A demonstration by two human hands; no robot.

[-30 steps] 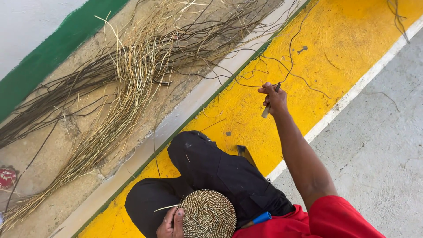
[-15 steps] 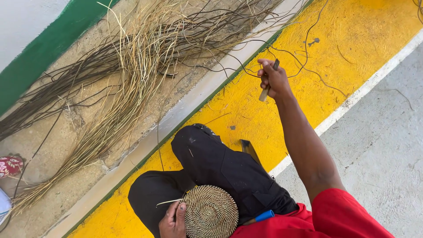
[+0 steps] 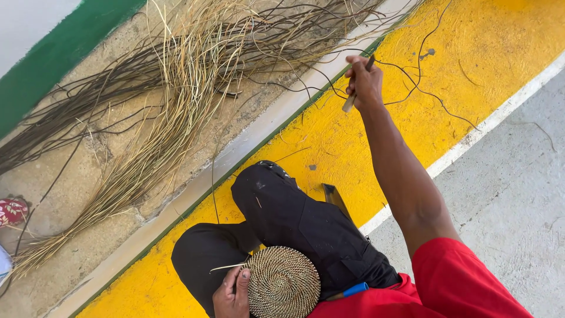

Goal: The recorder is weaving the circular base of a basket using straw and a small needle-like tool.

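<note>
My left hand grips the edge of a round coiled woven disc resting on my lap, over black trousers. A pale straw sticks out from the disc beside my fingers. My right hand is stretched out far from my body over the yellow painted floor. It is closed on a thin tool with a pale handle and on a long dark fibre strand that trails across the yellow paint.
A big pile of pale straw and dark fibre strands lies on the bare concrete strip beyond a white kerb line. A green band runs along the wall. A dark flat object lies by my knee; grey concrete at right.
My right hand has lifted and reached farther out with the tool and strand. The view has shifted slightly. My left hand stays on the woven disc.
</note>
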